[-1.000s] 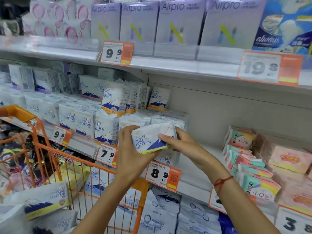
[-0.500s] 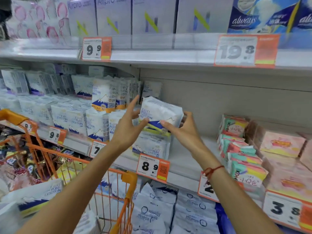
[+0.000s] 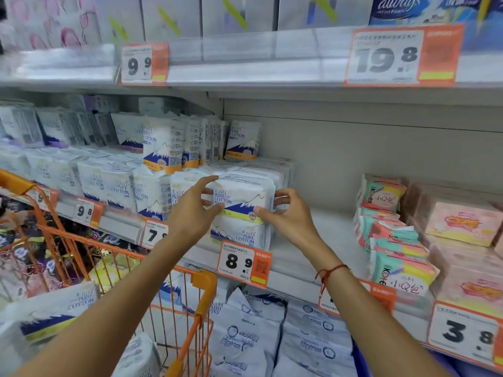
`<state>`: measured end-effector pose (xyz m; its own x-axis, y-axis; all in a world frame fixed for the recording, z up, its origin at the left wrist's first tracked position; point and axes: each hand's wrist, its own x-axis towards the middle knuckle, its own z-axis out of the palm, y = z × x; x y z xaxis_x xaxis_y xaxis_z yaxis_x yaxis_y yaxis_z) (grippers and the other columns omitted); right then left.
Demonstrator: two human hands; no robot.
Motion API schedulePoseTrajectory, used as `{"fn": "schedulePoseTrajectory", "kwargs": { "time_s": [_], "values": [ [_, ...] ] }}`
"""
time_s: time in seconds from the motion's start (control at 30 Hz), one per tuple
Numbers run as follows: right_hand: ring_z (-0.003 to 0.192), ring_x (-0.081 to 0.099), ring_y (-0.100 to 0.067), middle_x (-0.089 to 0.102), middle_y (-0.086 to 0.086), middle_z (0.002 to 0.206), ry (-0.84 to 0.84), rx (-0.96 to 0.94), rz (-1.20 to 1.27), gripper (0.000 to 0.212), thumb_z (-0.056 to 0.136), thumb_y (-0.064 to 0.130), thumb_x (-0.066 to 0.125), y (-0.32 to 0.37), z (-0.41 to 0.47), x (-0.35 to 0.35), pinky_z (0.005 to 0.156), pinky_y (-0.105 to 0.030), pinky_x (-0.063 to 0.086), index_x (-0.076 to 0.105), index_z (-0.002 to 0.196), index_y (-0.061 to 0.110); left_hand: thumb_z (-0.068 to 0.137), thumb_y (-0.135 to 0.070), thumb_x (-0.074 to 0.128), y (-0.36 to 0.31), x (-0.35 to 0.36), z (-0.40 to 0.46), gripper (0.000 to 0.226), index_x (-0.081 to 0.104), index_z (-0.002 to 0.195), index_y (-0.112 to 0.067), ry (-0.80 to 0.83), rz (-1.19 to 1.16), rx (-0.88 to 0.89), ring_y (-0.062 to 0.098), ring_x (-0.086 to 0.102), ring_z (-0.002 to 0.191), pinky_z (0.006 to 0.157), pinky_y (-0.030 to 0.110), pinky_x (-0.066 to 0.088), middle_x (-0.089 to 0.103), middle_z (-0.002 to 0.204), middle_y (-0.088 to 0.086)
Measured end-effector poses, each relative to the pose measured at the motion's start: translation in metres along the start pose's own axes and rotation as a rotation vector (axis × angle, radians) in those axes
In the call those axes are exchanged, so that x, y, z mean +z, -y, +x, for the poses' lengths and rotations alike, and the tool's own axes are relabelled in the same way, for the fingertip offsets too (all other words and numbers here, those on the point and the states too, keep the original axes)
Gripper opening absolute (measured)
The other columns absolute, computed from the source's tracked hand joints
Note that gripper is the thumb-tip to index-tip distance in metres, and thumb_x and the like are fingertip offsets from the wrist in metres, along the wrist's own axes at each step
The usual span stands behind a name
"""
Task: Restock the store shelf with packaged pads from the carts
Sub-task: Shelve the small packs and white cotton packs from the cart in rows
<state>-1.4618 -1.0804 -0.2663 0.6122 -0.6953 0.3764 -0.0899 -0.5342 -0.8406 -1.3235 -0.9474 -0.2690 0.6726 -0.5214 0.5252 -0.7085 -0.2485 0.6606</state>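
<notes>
Pad pack (image 3: 242, 198) atop another (image 3: 239, 235), cart (image 3: 202, 284) front-left.

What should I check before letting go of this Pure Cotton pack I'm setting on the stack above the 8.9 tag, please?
1. Pack seated: the Pure Cotton pack sits on the lower pack, label facing out: ok.
2. Edges flush with the lower pack: roughly aligned: ok.
3. Left hand clear of the neighbouring packs: fingers spread at the pack's left edge, contact unclear: cannot tell.
4. Right hand grip: fingers curl round the right edge, thumb on the front: ok.
5. Right slot: pack is above the 8.9 price tag: ok.
6. Depth behind the stack: hidden: cannot tell.
</notes>
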Motion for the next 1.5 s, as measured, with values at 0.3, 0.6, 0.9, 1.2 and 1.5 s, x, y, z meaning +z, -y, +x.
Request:
{"fn": "schedulePoseTrajectory", "kwargs": {
  "time_s": [0.3,0.6,0.9,1.2,1.5],
  "values": [
    [0.115,0.051,-0.017,0.049,0.0,0.123,0.25,0.124,-0.093,0.084,0.066,0.024,0.084,0.007,0.005,-0.011,0.095,-0.034,0.048,0.034,0.133,0.016,0.085,-0.033,0.068,0.003,-0.008,0.001,0.05,0.048,0.13,-0.028,-0.011,-0.037,-0.073,0.01,0.063,0.084,0.068,0.03,0.051,0.066,0.117,-0.005],
    [0.103,0.056,-0.016,0.051,0.002,0.109,0.153,0.038,-0.2,0.07,0.068,0.022,0.084,0.004,-0.001,-0.002,0.083,-0.034,0.054,0.035,0.117,0.015,0.086,-0.033,0.066,0.002,-0.007,0.001,0.022,0.065,0.107,-0.024,-0.009,-0.078,-0.189,0.016,0.07,0.084,0.081,0.039,0.055,0.073,0.104,0.002],
    [0.108,0.06,-0.019,0.057,-0.002,0.124,0.135,-0.021,-0.342,0.064,0.074,0.03,0.079,0.007,-0.007,0.0,0.08,-0.036,0.055,0.034,0.118,0.016,0.087,-0.035,0.065,0.006,-0.007,-0.001,0.025,0.065,0.107,-0.021,0.042,-0.143,-0.216,0.022,0.068,0.092,0.082,0.048,0.056,0.071,0.108,0.006],
    [0.091,0.055,-0.012,0.049,0.003,0.113,-0.053,-0.153,-0.273,0.064,0.077,0.025,0.076,0.016,-0.008,-0.019,0.07,-0.021,0.048,0.04,0.13,0.02,0.086,-0.012,0.064,0.006,-0.038,-0.004,0.032,0.062,0.118,-0.013,0.169,-0.107,-0.175,0.02,0.061,0.104,0.09,0.039,0.051,0.064,0.118,0.003],
    [0.066,0.056,-0.003,0.062,0.01,0.077,0.13,-0.34,-0.218,0.026,0.085,0.006,0.062,0.041,-0.048,0.019,0.064,-0.023,0.049,0.062,0.081,0.032,0.09,-0.002,0.055,0.041,-0.131,-0.05,0.028,0.064,0.102,-0.025,0.309,0.167,-0.094,0.013,0.065,0.09,0.08,0.036,0.056,0.065,0.097,-0.012]
  ]
}}
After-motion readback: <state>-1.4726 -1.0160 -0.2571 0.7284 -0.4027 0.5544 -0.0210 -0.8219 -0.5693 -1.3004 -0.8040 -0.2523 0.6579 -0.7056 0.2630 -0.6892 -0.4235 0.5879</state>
